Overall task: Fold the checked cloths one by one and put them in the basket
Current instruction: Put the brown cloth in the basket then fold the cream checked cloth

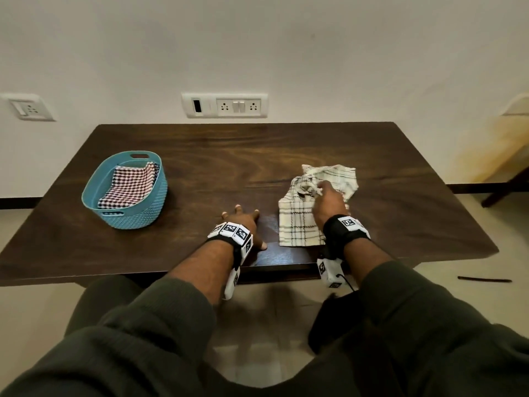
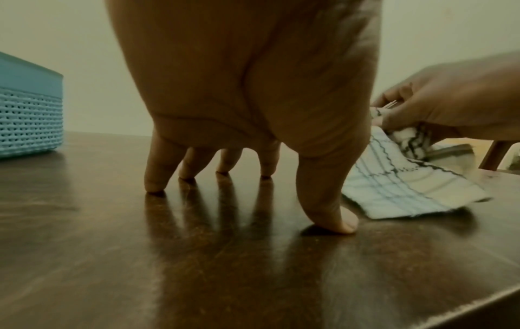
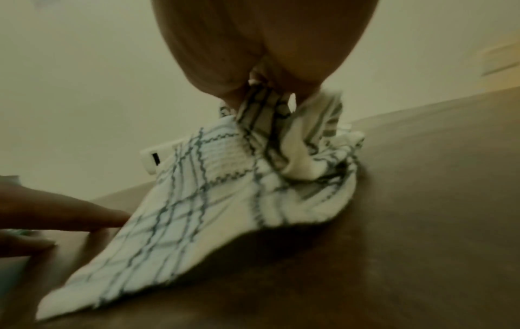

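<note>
A cream cloth with dark checks (image 1: 300, 222) lies crumpled on the dark wooden table (image 1: 217, 156), right of centre. My right hand (image 1: 326, 194) pinches a bunched part of this cloth (image 3: 261, 111) and lifts it a little; its near end stays flat on the wood (image 2: 399, 191). My left hand (image 1: 243, 222) rests on the table just left of the cloth, fingers spread, fingertips (image 2: 153, 187) and thumb touching the surface, holding nothing. A blue plastic basket (image 1: 94, 196) stands at the left with a red-and-dark checked cloth (image 1: 126, 184) folded inside.
The table's back edge meets a white wall with a socket panel (image 1: 224, 106). The basket's side (image 2: 28, 120) shows left of my left hand. A dark chair leg (image 1: 503, 193) stands off the table's right side. Bare wood lies between the basket and the hands.
</note>
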`<state>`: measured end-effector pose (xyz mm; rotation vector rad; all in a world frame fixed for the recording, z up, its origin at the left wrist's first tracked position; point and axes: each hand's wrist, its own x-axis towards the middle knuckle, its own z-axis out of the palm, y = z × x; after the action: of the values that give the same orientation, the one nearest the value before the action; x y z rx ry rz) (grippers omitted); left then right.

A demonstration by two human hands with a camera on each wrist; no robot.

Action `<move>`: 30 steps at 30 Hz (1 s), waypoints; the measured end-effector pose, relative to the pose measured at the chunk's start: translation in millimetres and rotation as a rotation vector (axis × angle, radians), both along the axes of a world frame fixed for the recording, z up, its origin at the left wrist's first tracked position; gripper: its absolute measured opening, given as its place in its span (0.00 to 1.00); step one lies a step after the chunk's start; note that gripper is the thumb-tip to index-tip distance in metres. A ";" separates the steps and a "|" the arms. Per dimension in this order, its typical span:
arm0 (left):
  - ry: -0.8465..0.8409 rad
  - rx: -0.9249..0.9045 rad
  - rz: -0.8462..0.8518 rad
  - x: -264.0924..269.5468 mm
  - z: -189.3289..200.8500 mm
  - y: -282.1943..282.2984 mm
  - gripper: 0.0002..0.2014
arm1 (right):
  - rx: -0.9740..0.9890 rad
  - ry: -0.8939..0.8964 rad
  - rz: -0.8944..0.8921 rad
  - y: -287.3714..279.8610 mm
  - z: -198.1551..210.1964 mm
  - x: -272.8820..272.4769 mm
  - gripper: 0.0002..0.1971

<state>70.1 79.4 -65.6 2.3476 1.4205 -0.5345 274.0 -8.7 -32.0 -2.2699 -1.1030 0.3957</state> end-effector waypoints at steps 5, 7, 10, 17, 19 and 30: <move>-0.081 0.017 -0.016 -2.0 -8.8 2.4 0.60 | 0.101 -0.141 0.115 14.7 10.2 -37.1 0.23; -0.095 0.039 -0.008 -3.6 -8.3 0.6 0.60 | 0.138 -0.309 0.160 12.7 6.3 -48.3 0.19; -0.109 0.046 0.012 -4.7 0.4 -4.3 0.50 | 0.019 -0.242 0.363 6.1 -6.7 -57.2 0.09; -0.256 -0.071 0.115 -9.9 4.1 1.5 0.28 | -0.233 -0.200 0.541 -22.2 -35.6 -55.8 0.25; -0.326 -0.108 0.152 -10.9 0.9 6.0 0.20 | -0.232 -0.172 0.553 -25.7 -35.8 -54.5 0.28; -0.547 -0.064 0.458 -17.0 -1.8 -12.6 0.12 | -0.195 -0.442 0.611 -35.7 -32.2 -56.2 0.22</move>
<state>53.1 66.8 -67.4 1.8209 1.5495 0.1749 217.8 -44.4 -64.2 -2.1970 -2.0786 0.2417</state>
